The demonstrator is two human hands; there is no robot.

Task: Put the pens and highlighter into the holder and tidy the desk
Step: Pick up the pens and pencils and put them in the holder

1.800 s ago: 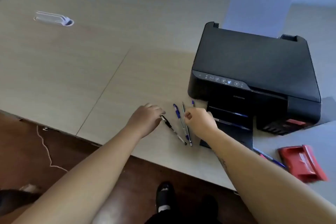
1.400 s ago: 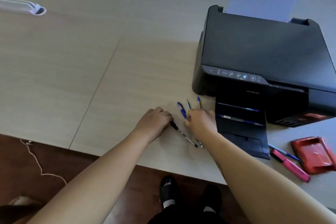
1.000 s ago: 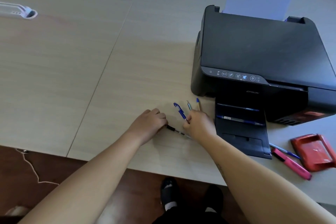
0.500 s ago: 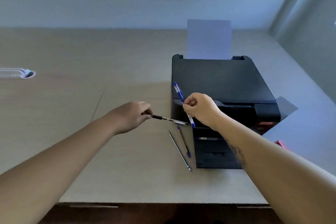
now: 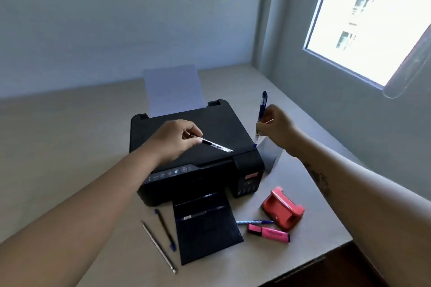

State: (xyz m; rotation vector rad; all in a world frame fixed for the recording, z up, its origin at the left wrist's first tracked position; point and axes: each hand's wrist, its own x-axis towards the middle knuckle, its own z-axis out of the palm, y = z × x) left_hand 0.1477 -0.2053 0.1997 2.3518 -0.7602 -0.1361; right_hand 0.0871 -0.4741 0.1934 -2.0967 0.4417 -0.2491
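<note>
My left hand [image 5: 173, 141] grips a black pen [image 5: 215, 145] above the top of the black printer [image 5: 210, 137]. My right hand [image 5: 276, 128] holds a blue pen [image 5: 261, 112] almost upright, just past the printer's right edge. Two more pens lie on the desk left of the printer's output tray: a dark blue-tipped pen [image 5: 165, 229] and a silver pen [image 5: 158, 247]. Another blue pen [image 5: 254, 222] and a pink highlighter [image 5: 268, 233] lie right of the tray. The holder does not show.
A red hole punch [image 5: 283, 208] sits right of the printer, near the highlighter. White paper [image 5: 172, 88] stands in the printer's rear feed. The output tray [image 5: 205, 226] juts toward the desk's front edge. A wall with a window [image 5: 373, 18] borders the desk on the right.
Both hands lifted a pen each off the desk and carried them up and right, over and beside the printer. The view swung right, and the white object at far left dropped out of sight.
</note>
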